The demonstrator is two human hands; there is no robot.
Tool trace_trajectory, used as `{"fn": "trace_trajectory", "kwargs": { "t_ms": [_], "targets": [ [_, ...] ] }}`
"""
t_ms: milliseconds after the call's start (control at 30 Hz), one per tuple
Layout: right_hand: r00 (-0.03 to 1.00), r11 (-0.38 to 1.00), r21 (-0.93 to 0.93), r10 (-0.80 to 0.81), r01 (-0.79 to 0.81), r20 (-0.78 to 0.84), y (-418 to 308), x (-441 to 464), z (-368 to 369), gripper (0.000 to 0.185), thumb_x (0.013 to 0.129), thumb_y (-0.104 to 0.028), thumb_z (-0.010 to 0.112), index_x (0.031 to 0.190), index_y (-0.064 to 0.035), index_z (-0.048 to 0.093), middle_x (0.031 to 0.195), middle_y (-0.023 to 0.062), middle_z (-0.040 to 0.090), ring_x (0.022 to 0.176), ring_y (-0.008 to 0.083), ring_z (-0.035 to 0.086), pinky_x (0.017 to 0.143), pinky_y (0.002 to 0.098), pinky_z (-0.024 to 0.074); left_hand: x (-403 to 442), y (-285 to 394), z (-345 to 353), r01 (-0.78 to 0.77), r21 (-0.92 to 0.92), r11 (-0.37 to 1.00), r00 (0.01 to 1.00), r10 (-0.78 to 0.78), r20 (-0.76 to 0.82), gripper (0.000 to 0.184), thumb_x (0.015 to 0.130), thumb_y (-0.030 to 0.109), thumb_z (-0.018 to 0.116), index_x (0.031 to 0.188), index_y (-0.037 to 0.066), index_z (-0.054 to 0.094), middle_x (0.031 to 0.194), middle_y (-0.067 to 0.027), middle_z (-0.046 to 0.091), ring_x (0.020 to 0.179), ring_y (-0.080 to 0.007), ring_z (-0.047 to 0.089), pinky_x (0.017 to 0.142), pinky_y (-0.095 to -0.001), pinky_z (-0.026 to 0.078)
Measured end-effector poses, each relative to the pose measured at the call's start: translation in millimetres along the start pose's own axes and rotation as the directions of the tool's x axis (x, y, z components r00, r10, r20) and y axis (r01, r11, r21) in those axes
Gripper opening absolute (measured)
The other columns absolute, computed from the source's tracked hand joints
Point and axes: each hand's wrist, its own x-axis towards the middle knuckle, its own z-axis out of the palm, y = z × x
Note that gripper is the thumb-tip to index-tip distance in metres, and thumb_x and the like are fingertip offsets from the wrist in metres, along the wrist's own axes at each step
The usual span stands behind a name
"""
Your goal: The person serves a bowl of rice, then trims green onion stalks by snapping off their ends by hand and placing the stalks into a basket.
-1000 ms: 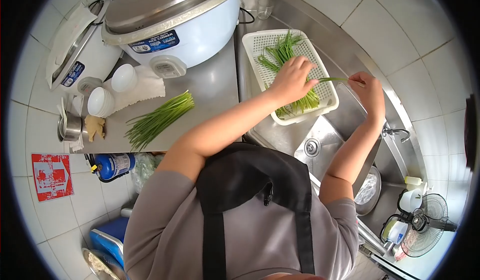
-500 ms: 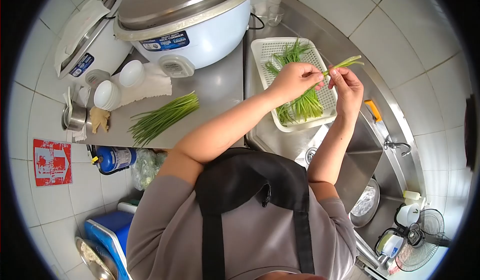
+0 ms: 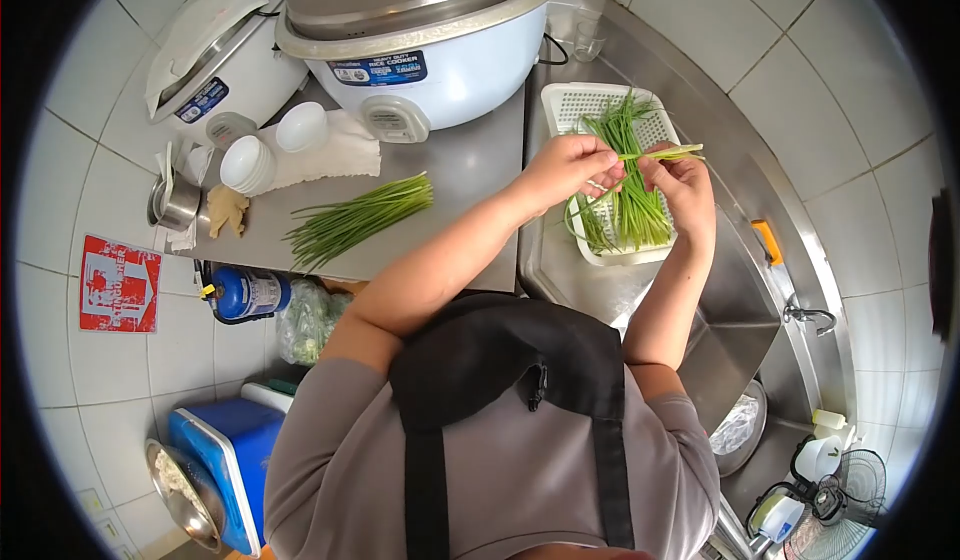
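Both hands hold a thin green stalk bunch (image 3: 632,157) above the white perforated basket (image 3: 655,256). My left hand (image 3: 578,172) pinches its left part, fingers curled. Just to the right, my right hand (image 3: 680,188) is closed on the pale end, which sticks out past the fingers. Long green stalks (image 3: 637,212) lie loosely in the basket below the hands. On the steel counter to the left rests a separate bundle of green stalks (image 3: 365,218), untouched.
A large rice cooker (image 3: 430,80) stands behind the counter bundle, with white bowls (image 3: 247,165) to its left. The sink (image 3: 730,330), an orange-handled item (image 3: 767,243) and a faucet (image 3: 812,317) are at the right. A fan (image 3: 850,490) is lower right.
My right hand has come in from the right to meet my left hand over the basket. An orange-handled item now shows beside the sink. The whole view has shifted somewhat.
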Motion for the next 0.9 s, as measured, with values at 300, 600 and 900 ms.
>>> {"fn": "trace_trajectory", "kwargs": {
  "t_ms": [300, 600, 900],
  "targets": [
    [0.997, 1.000, 0.030, 0.004, -0.006, 0.074, 0, 12, 18, 0.010, 0.082, -0.010, 0.061, 0.086, -0.0009, 0.061, 0.070, -0.0020, 0.056, 0.061, 0.0050, 0.047, 0.056, 0.0191, 0.0377, -5, 0, -1, 0.022, -0.182, 0.983, 0.999, -0.013, 0.052, 0.025, 0.091, 0.024, 0.051, 0.099, 0.000, 0.054, 0.093, -0.0129, 0.061, 0.083, -0.0208, 0.064, 0.070, -0.0291, 0.053],
    [0.950, 0.965, 0.210, -0.092, 0.159, -0.297, -3, 17, 11, 0.013, 0.084, -0.011, 0.060, 0.088, 0.0012, 0.064, 0.076, 0.0056, 0.061, 0.061, 0.0100, 0.051, 0.055, 0.0237, 0.0414, 1, 0, -4, 0.071, -0.164, 0.984, 0.996, -0.060, 0.070, 0.025, 0.091, 0.024, 0.051, 0.099, 0.000, 0.052, 0.094, -0.0165, 0.062, 0.083, -0.0243, 0.065, 0.071, -0.0305, 0.054],
    [0.768, 0.825, 0.264, -0.281, 0.500, -0.576, -20, 7, -39, 0.005, 0.085, -0.003, 0.052, 0.085, 0.0014, 0.055, 0.087, 0.0159, 0.061, 0.077, 0.0206, 0.061, 0.067, 0.0290, 0.0508, -1, -1, -25, 0.104, -0.296, 0.949, 0.991, -0.124, -0.047, 0.023, 0.089, 0.022, 0.054, 0.099, 0.001, 0.052, 0.097, -0.0162, 0.061, 0.088, -0.0257, 0.063, 0.078, -0.0368, 0.053]
  ]
}}
